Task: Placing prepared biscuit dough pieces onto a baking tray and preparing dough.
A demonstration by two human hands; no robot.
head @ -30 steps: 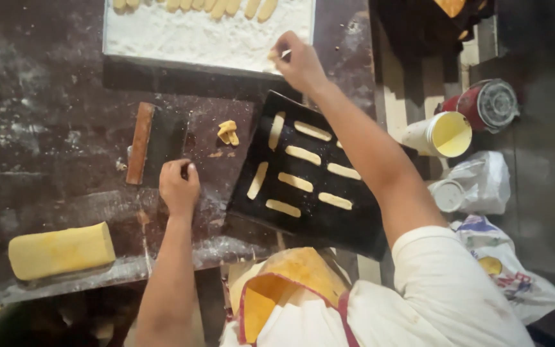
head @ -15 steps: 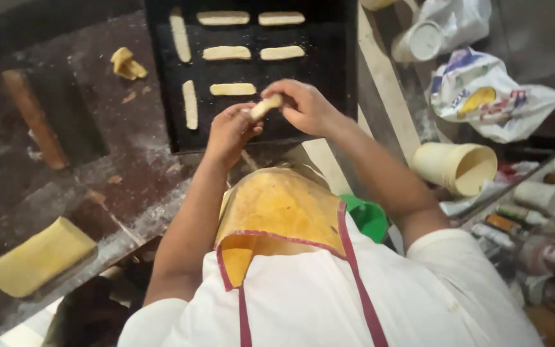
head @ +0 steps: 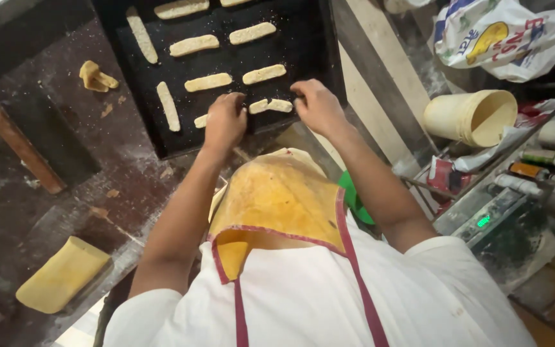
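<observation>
**Setting another dough strip down on the tray**

Laying a pale, flour-dusted dough strip (head: pixel 271 106) on the black metal baking tray (head: pixel 319 38), both hands have come down from mid-air to the tray's near edge. The left hand (head: pixel 225 121) pinches one end, its grip pressed together; the right hand (head: pixel 316 106) holds the other end, fingers curled on it. Half a second ago the strip was held above; now it lies beside the other pale dough strips (head: pixel 208 82), filling the near row.

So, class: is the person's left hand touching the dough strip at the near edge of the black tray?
Touching. The head view shows the left hand lying over the dough strip, covering its middle on the black tray.
</observation>
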